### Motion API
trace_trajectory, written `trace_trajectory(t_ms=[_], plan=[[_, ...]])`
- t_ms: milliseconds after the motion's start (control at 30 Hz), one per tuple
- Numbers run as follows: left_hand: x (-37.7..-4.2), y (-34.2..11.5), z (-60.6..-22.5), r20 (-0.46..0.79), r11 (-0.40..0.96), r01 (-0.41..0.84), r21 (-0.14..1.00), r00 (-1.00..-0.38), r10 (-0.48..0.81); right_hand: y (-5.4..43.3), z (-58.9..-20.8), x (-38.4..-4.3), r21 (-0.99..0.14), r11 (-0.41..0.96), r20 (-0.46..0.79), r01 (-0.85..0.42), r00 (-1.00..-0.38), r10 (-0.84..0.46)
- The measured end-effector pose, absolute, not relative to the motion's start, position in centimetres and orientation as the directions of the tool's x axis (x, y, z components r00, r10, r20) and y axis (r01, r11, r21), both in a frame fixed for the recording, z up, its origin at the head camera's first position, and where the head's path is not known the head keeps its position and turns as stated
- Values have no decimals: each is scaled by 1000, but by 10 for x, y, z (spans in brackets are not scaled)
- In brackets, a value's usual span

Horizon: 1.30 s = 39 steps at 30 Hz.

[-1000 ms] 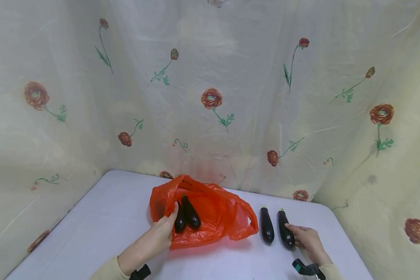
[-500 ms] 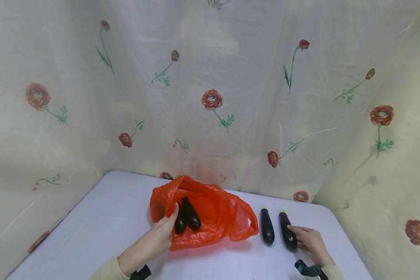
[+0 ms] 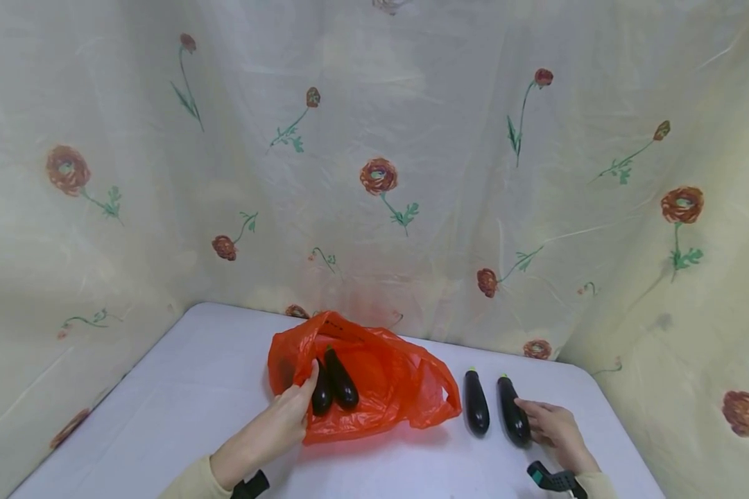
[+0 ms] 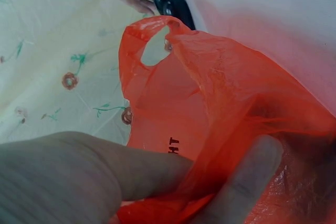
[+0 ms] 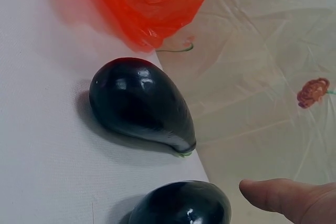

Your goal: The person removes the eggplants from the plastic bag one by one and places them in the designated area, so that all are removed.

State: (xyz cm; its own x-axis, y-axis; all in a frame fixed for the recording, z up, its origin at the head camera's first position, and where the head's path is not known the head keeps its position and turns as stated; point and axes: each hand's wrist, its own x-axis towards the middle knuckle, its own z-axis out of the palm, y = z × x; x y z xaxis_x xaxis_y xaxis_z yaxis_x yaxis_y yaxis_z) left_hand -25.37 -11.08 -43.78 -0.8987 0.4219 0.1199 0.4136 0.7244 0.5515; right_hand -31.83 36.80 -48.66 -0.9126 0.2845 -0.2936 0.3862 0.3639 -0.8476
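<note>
Holds the red plastic bag [image 3: 383,405] by the left side of its mouth with the left grip [image 3: 287,412], pinching the thin film between thumb and fingers. Has two dark eggplants inside the bag, just within the mouth: a first eggplant [image 3: 323,396] next to the left grip and partly hidden by it, and a second eggplant [image 3: 342,381] lying aslant alongside, stem end deeper in the bag. Has two more on the white surface [image 3: 168,409], right of the bag: an inner eggplant [image 3: 477,405] just beside the bag, and an outer eggplant [image 3: 510,412] farther from it, both green at the stem. Has the right grip [image 3: 554,426] at the outer eggplant's side away from the bag, loosely spread, thumb clear of the skin in the right wrist view; cannot tell whether any finger touches. Shows dark lettering [image 4: 174,145] inside the bag and a handle loop [image 4: 130,51] at its right end.
</note>
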Motion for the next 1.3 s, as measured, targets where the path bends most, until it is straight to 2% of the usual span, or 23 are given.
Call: trace_trajectory(t_ms=[500,833,1300], plan=[[-255,-110,-436,99,725,392,566,-906,413,374,-482,-315,-887,315,-262,337,-930,259],[-254,-109,-436,122,736,411,538,-902,414,378,-477,-315,-862,369,-258,348,-927,272],[-254,-108,-438,147,737,426,525,-898,415,375,-463,-314,-871,404,-200,281,-952,231]])
